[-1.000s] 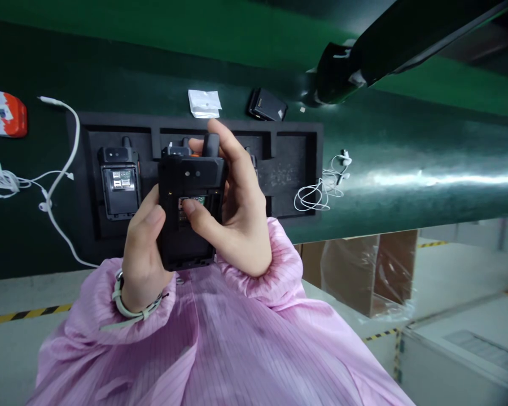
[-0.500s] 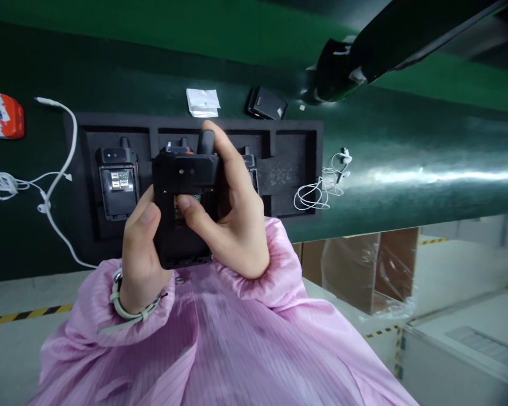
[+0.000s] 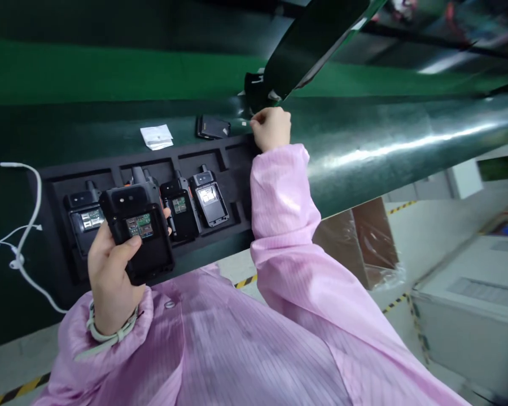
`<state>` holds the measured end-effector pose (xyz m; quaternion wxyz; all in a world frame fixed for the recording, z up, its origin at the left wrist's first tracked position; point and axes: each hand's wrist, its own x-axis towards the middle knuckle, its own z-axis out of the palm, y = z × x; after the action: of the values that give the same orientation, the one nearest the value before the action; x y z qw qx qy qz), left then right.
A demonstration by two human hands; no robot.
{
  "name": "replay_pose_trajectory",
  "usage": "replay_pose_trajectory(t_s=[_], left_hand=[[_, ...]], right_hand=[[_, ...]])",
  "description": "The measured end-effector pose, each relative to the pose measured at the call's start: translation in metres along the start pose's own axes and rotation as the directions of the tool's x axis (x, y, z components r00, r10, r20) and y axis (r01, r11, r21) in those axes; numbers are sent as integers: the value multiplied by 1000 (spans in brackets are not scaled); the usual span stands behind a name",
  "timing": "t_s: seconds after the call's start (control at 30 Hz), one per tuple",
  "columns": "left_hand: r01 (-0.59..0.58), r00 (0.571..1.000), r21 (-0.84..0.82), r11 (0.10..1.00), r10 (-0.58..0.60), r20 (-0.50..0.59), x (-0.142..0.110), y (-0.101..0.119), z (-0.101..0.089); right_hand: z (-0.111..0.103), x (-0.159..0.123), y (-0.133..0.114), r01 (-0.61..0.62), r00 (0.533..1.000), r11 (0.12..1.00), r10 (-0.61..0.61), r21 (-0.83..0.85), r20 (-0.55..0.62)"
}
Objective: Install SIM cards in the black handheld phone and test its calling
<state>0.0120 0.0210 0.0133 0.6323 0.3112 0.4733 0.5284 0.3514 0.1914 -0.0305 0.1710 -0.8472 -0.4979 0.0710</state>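
My left hand (image 3: pixel 112 270) is wrapped round a black two-way radio (image 3: pixel 152 254), held above the tray with its back towards me. Its back recess is uncovered, showing a green board and metal card slots, and my thumb lies at the edge of these. My right hand (image 3: pixel 273 127) is stretched out to the far side of the table, fingers curled and thumb side down beside a tiny pale chip (image 3: pixel 244 123). Whether anything is between those fingertips is hidden. Similar opened radios (image 3: pixel 209 198) lie in the black foam tray (image 3: pixel 232 149).
Beyond the tray lie a folded white paper (image 3: pixel 157 137) and a black battery-like block (image 3: pixel 213 127). A dark post (image 3: pixel 283 62) rises close to my right hand. White cables (image 3: pixel 34 208) lie at left. A cardboard box (image 3: pixel 351 242) stands below the table edge.
My right hand has left the radio and reached out to the far side by the tiny chip. My left hand keeps the radio alone. The view has turned and shifted right.
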Motion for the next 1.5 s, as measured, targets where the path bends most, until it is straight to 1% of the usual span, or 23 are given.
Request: replay_pose_trajectory(t_s=[0.13, 0.2, 0.27, 0.33, 0.43, 0.47, 0.5, 0.57, 0.67, 0.73, 0.8, 0.83, 0.87, 0.9, 0.93, 0.97, 1.0, 1.07, 1.13, 1.2, 1.33, 1.43, 1.5], left_hand=[[30, 999, -58, 998, -29, 23, -4, -1, 8], [20, 1000, -109, 994, -19, 15, -5, -2, 11], [12, 1000, -158, 987, -12, 0, -6, -2, 12], [18, 1000, -185, 983, -20, -7, -7, -3, 12], [19, 1000, -169, 985, -18, 10, -8, -3, 12], [17, 1000, -168, 986, -14, 22, -8, -3, 12], [14, 999, -174, 985, -8, 31, -9, -3, 13], [5, 999, -202, 979, 3, 39, -10, -2, 13], [-7, 999, -229, 973, 18, 44, -11, -1, 12], [-26, 998, -248, 968, 40, 50, -10, -1, 10], [-44, 997, -255, 966, 57, 46, -9, -3, 8], [-46, 997, -248, 968, 58, 42, -8, -4, 7], [-40, 998, -234, 971, 49, 32, -8, -5, 7], [-34, 999, -217, 975, 39, 20, -7, -6, 6], [-31, 999, -201, 979, 33, 6, -7, -7, 6], [-31, 1000, -186, 982, 30, -6, -7, -8, 5], [-34, 999, -176, 984, 32, -15, -7, -8, 5], [-48, 999, -167, 985, 43, -30, -7, -8, 5], [-52, 998, -170, 984, 45, -48, -6, -8, 5], [-56, 996, -174, 983, 43, -73, -5, -7, 4], [-76, 994, -193, 978, 59, -93, -3, -9, 2], [-83, 994, -178, 981, 68, -85, -4, -11, 3], [-108, 992, -158, 981, 97, -77, -5, -12, 4]], right_hand=[[16, 25, -7, -117, 992, 993, 116, 16, 56], [27, 30, -7, -164, 986, 984, 162, 65, 33], [37, 34, -3, -180, 982, 968, 187, 176, -23], [44, 37, 5, -122, 988, 941, 144, 316, -48], [49, 41, 19, 51, 999, 872, -50, 488, -15], [50, 42, 22, 83, 996, 849, -86, 521, -19], [51, 43, 26, 99, 995, 833, -92, 544, -41], [51, 47, 28, 93, 994, 828, -42, 553, -105], [44, 42, 16, 104, 985, 829, -8, 550, -174], [30, 20, -5, 196, 974, 767, -80, 611, -211], [9, -23, -34, 335, 942, 576, -222, 746, -252], [-3, -51, -49, 342, 919, 459, -344, 820, -191], [-14, -80, -64, 317, 887, 363, -441, 876, -139], [-24, -109, -77, 271, 859, 300, -504, 914, -89], [-32, -135, -88, 177, 829, 297, -559, 938, 21], [-36, -157, -97, 94, 775, 270, -624, 958, 100], [-38, -173, -104, 4, 739, 254, -653, 967, 168], [-34, -192, -111, -138, 705, 197, -669, 971, 236], [-27, -196, -113, -216, 715, 145, -650, 966, 258], [-21, -196, -113, -241, 734, 130, -624, 962, 268], [-19, -203, -113, -211, 779, 164, -567, 964, 267], [-23, -212, -112, -95, 811, 229, -546, 969, 209], [-26, -217, -111, 56, 808, 275, -577, 960, 118]])
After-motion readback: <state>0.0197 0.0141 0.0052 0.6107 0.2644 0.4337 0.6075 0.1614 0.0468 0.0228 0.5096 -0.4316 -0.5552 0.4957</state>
